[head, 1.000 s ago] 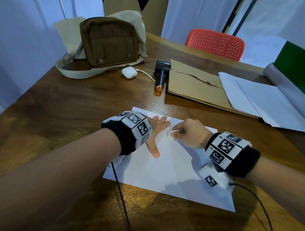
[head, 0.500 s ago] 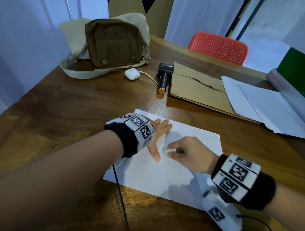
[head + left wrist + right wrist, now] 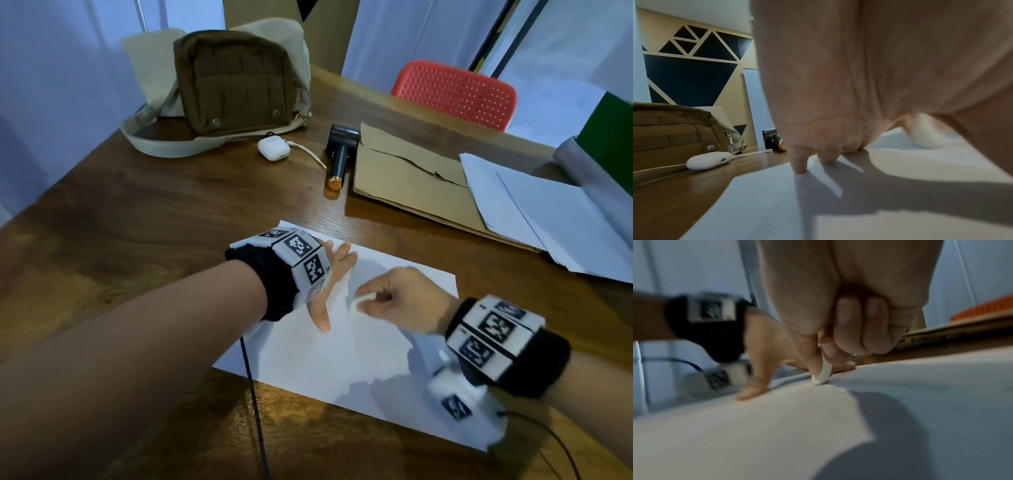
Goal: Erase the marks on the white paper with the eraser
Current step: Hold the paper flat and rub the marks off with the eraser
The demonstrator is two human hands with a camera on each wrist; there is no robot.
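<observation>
A white sheet of paper (image 3: 308, 356) lies on the wooden table (image 3: 144, 240) in front of me. My left hand (image 3: 330, 274) lies flat on its far left part, fingers straight, pressing it down; the fingertips (image 3: 799, 168) touch the paper (image 3: 777, 203). My right hand (image 3: 394, 301) pinches a small white eraser (image 3: 358, 303) between thumb and fingers, its tip on the paper just right of the left thumb. The right wrist view shows the eraser (image 3: 823, 374) touching the sheet (image 3: 756, 426). No marks stand out on the paper.
At the back left sits a brown bag (image 3: 233, 85) on a beige bag, with a white earbud case (image 3: 274, 149) and a dark cylindrical device (image 3: 339, 157) beside it. Brown envelopes (image 3: 404, 178) and loose white sheets (image 3: 548, 212) lie at right. A red chair (image 3: 455, 92) stands behind the table.
My right hand with the eraser has moved back toward me and slightly right across the paper, then held near the same spot. The left hand stays pressed on the sheet.
</observation>
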